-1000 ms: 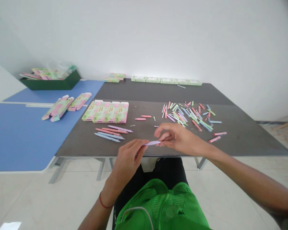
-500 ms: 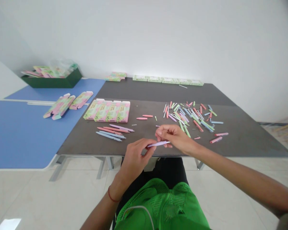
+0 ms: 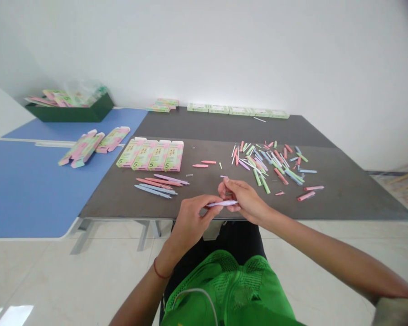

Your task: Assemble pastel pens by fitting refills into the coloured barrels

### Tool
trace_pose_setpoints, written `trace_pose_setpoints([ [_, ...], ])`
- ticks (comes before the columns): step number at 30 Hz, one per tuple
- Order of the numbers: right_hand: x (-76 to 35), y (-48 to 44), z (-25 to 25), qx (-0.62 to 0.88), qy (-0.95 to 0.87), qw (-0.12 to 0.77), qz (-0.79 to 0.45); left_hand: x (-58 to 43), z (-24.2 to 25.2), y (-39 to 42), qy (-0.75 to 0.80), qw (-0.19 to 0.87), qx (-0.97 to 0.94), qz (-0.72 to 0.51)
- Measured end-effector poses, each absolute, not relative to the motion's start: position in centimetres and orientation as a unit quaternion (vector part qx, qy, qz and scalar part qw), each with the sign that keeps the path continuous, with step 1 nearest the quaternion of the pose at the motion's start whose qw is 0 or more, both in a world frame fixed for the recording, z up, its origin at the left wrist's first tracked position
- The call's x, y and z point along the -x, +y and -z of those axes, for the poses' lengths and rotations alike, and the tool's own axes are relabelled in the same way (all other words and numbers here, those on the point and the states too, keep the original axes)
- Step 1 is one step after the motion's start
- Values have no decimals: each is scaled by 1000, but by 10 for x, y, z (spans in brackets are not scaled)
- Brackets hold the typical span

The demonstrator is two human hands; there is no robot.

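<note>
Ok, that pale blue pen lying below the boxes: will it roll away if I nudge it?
Probably a little: the pale blue pen looks slim and rounded, lying loose on the dark tabletop. It likely feels light and fairly stiff. A push may also disturb the pen beside it, which lies very close.

Left of the lilac pen (image 3: 222,203), pink-and-green patterned boxes (image 3: 149,155) sit on a dark grey tabletop (image 3: 115,203), with a blue tabletop (image 3: 30,190) farther left.

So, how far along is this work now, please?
Done: a small row of whole-looking pens. In hand: a lilac pen, held by the left hand and right hand. Still left: the much larger heap of loose pen parts.
</note>
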State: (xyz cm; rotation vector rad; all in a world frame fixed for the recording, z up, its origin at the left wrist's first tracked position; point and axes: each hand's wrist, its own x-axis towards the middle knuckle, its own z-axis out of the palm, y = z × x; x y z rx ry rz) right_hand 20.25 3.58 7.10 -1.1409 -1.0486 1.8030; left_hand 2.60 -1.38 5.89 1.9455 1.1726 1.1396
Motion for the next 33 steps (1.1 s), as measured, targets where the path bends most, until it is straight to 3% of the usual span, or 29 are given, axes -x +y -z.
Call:
trace_pose_setpoints([
  [33, -216, 43, -63, 441, -372, 308, -757, -21, -66, -10, 426, 339, -742, -391],
])
